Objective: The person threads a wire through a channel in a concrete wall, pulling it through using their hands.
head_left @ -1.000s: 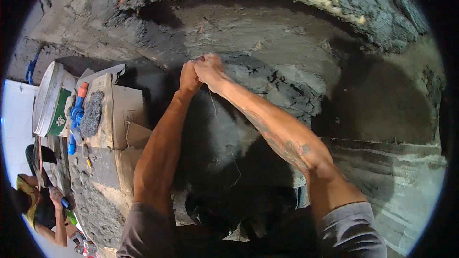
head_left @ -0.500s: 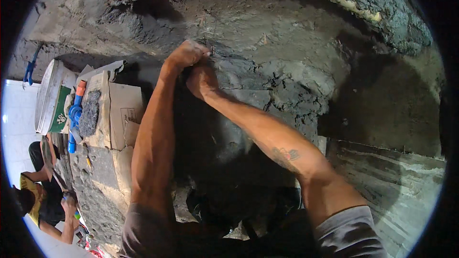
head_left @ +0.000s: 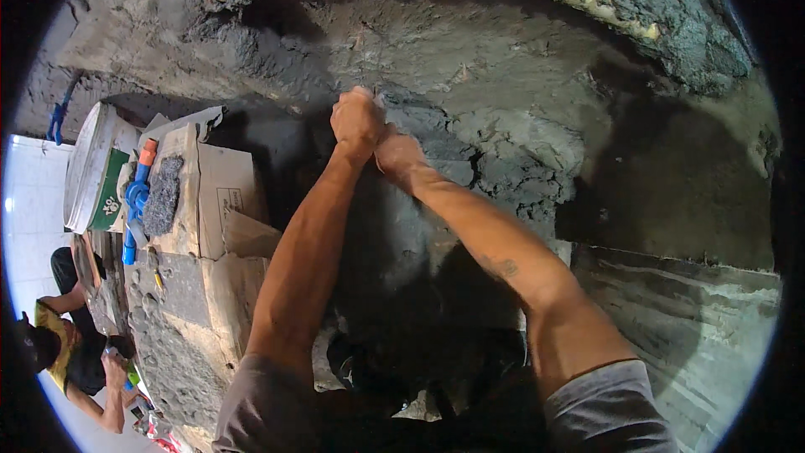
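My left hand (head_left: 357, 122) is closed, its fingers curled down at the near edge of the grey mortar. Right beside it, slightly nearer to me, my right hand (head_left: 397, 153) is closed too. Whatever the two hands hold, if anything, is hidden by the fingers. Lumpy, cracked wet mortar (head_left: 524, 155) spreads to the right of my hands. Beyond them rises a rough, mortar-smeared wall surface (head_left: 402, 42).
On the left, a cardboard box (head_left: 231, 197) stands beside a white-and-green bucket (head_left: 88, 168), a blue pipe valve (head_left: 137, 193) and a grey scouring pad (head_left: 163, 197). A co-worker (head_left: 71, 344) sits at the far left. A pale streaked slab (head_left: 679, 319) lies at right.
Both hands have moved to the right and slightly nearer to me, staying close together. The left forearm has swung rightward. The co-worker's hand has shifted slightly.
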Demonstrator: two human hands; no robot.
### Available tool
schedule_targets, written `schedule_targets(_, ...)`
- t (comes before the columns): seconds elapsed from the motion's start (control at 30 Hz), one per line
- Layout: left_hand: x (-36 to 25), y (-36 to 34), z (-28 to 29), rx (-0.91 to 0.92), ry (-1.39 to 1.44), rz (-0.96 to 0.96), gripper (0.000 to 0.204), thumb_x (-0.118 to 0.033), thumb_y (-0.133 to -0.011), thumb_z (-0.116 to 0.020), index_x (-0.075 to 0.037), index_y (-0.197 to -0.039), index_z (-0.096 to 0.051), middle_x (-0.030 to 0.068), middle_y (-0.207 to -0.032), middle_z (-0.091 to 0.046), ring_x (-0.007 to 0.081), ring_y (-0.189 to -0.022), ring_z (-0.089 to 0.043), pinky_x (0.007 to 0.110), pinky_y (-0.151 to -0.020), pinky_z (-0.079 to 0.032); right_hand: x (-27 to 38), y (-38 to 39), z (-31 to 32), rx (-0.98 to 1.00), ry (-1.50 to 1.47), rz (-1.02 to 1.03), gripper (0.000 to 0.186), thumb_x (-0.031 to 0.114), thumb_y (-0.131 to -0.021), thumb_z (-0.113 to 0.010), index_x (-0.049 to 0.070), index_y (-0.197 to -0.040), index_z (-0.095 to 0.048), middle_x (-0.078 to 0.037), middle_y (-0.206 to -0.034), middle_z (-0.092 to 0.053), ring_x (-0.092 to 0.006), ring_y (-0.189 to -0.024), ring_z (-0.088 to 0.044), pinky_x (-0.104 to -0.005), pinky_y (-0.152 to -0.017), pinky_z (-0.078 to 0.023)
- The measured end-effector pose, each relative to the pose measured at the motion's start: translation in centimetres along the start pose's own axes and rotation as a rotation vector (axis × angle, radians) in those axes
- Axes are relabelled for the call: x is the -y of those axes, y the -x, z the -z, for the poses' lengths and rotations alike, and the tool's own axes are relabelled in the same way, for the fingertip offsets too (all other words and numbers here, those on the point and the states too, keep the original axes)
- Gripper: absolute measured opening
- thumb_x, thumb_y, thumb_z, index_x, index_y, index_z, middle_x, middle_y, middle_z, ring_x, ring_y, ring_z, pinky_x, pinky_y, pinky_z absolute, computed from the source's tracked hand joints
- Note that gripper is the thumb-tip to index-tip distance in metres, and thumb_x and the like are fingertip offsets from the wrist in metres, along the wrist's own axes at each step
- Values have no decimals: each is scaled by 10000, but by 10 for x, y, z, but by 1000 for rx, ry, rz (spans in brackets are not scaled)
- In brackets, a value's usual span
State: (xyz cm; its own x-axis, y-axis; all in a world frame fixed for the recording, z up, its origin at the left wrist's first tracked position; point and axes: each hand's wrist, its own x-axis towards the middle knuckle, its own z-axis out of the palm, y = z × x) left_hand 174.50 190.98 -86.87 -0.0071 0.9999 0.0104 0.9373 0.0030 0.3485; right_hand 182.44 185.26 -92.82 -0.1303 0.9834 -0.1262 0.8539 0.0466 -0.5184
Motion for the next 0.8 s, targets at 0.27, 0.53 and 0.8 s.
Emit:
schedule_targets(0.27,-5,-1,7,4,-172,17,441,-429,-836,-597,-11,-971,-632,240,-1002,-644,395,-970,-629,448,-811,-519,-32,-1,-2,-125,-567,-126,264,320,-904,-544,109,-855,-695,-149,-906,-683,-280,-807,-651,-379,-711,-493)
schedule_targets(0.53,-15,-8,-6,147,46,104,292,-226,-766,-573,-4,-922,-682,230,-1031,-657,379,-961,-643,412,-832,-522,-67,-22,23,-263,-203,-286,479,472,-908,-507,47,-775,-684,-215,-824,-647,-380,-811,-621,-457,-748,-476)
schedule_targets(0.8,89,-76,-89,172,88,-318,251,-258,-736,-662,-37,-847,-707,228,-911,-669,338,-913,-656,405,-762,-531,-41,-17,38,-335,-154,-191,393,383,-938,-491,36,-841,-648,-168,-838,-657,-362,-767,-626,-435,-717,-485)
